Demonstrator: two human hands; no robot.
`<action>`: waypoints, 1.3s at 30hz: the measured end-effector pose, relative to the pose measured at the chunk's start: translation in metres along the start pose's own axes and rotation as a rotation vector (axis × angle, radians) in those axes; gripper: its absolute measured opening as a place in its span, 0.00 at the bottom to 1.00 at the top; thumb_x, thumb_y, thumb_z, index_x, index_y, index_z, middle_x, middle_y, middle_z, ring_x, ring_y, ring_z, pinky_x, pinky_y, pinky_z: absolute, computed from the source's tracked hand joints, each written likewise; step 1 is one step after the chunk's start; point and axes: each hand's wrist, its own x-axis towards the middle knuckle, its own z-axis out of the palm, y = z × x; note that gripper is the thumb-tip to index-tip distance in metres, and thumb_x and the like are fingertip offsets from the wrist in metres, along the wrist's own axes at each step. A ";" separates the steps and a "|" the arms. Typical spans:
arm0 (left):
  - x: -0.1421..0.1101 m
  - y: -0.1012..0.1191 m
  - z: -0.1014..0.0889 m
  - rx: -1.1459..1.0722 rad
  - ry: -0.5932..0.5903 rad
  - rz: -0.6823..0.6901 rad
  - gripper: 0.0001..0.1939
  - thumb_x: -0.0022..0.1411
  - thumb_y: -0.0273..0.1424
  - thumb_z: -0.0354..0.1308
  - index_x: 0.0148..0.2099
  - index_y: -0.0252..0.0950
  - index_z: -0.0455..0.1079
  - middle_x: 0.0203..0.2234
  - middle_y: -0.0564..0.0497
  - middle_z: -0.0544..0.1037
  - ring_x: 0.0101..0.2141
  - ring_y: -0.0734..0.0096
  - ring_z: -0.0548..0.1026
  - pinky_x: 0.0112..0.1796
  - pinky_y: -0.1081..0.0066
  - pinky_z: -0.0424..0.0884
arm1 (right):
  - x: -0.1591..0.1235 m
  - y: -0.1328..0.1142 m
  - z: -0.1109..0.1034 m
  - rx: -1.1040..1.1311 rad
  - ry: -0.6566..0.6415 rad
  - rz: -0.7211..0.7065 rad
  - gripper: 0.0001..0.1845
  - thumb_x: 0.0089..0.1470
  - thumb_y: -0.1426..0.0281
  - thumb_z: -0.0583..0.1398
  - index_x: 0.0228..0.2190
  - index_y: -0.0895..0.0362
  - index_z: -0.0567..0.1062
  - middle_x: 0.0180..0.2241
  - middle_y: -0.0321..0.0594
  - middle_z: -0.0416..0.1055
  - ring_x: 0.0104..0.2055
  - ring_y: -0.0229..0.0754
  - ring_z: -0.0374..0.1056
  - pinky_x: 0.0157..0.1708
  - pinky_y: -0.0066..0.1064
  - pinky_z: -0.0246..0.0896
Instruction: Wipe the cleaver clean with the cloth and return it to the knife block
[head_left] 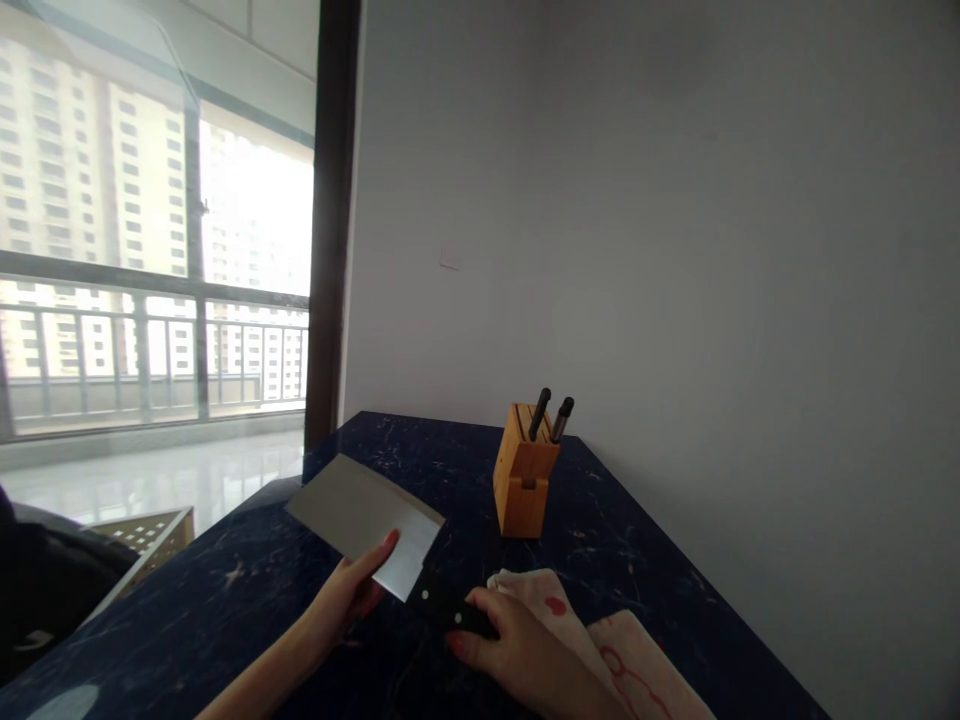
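A broad steel cleaver (pixel 367 520) with a black riveted handle is held over the dark marble table (pixel 225 590). My right hand (pixel 517 650) is wrapped round the handle. My left hand (pixel 352 590) pinches the lower edge of the blade from the left, thumb on top. A white cloth with red markings (pixel 615 650) lies under and beside my right hand. Further back stands a wooden knife block (pixel 523 480) with two dark handles sticking out of it.
A grey wall runs along the table's right and far side. To the left are a dark window frame (pixel 330 220), a balcony railing and a wooden-edged item (pixel 150 530) below the table edge.
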 end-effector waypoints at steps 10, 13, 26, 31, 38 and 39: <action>0.000 0.001 0.009 -0.073 0.132 -0.140 0.19 0.44 0.48 0.59 0.26 0.36 0.67 0.13 0.55 0.69 0.18 0.70 0.70 0.20 0.73 0.63 | 0.000 0.007 -0.016 -0.457 0.266 0.033 0.14 0.44 0.62 0.63 0.33 0.54 0.71 0.36 0.36 0.68 0.40 0.42 0.62 0.37 0.29 0.51; 0.006 0.001 0.004 -0.197 0.212 -0.085 0.19 0.40 0.45 0.63 0.26 0.35 0.66 0.16 0.56 0.69 0.19 0.74 0.69 0.23 0.75 0.63 | -0.007 -0.001 -0.022 -0.783 0.357 0.079 0.10 0.41 0.66 0.64 0.28 0.55 0.72 0.32 0.40 0.70 0.38 0.47 0.62 0.38 0.36 0.50; -0.001 0.002 0.006 0.126 0.082 -0.016 0.29 0.55 0.55 0.41 0.16 0.38 0.57 0.09 0.58 0.57 0.16 0.74 0.57 0.24 0.73 0.54 | -0.010 0.022 -0.025 -1.107 0.324 0.032 0.20 0.50 0.82 0.49 0.37 0.52 0.74 0.34 0.43 0.73 0.37 0.48 0.65 0.40 0.41 0.50; -0.003 0.006 0.008 0.147 0.093 -0.046 0.29 0.55 0.55 0.41 0.15 0.38 0.56 0.08 0.58 0.57 0.16 0.74 0.57 0.24 0.73 0.55 | 0.004 0.047 -0.051 -1.069 0.361 0.105 0.17 0.52 0.80 0.49 0.27 0.56 0.76 0.31 0.45 0.73 0.41 0.53 0.64 0.40 0.45 0.48; -0.007 0.008 0.009 0.313 0.098 -0.021 0.32 0.57 0.55 0.37 0.11 0.39 0.53 0.07 0.58 0.55 0.15 0.74 0.58 0.26 0.73 0.58 | 0.008 0.041 -0.048 -1.059 0.434 0.133 0.13 0.49 0.80 0.51 0.32 0.57 0.73 0.34 0.44 0.71 0.42 0.53 0.62 0.38 0.43 0.48; -0.007 0.007 0.010 0.330 0.094 -0.007 0.33 0.57 0.55 0.36 0.11 0.39 0.53 0.06 0.58 0.56 0.15 0.74 0.59 0.27 0.73 0.58 | 0.009 0.038 -0.044 -1.042 0.474 0.126 0.11 0.49 0.78 0.52 0.32 0.57 0.72 0.35 0.43 0.71 0.42 0.52 0.62 0.39 0.42 0.48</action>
